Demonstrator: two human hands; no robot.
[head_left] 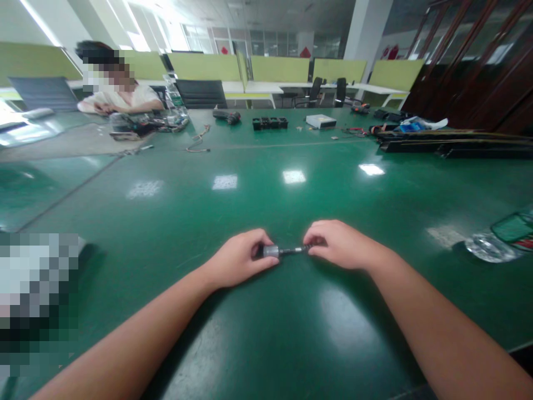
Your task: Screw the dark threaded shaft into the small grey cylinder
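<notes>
A small grey metal cylinder (pixel 271 251) with a thin shaft (pixel 291 250) pointing right lies low over the green table (pixel 266 205). My left hand (pixel 245 255) grips the cylinder between thumb and fingers. At the far end of the shaft, my right hand (pixel 333 243) pinches the tip with thumb and fingertips. Whether a separate small part sits between those fingertips is too small to tell.
A clear bottle (pixel 495 244) lies at the right. Along the back are a power tool (pixel 227 115), a black block (pixel 270 123), a white box (pixel 320 121) and black rails (pixel 453 143). A person (pixel 120 89) sits at the back left.
</notes>
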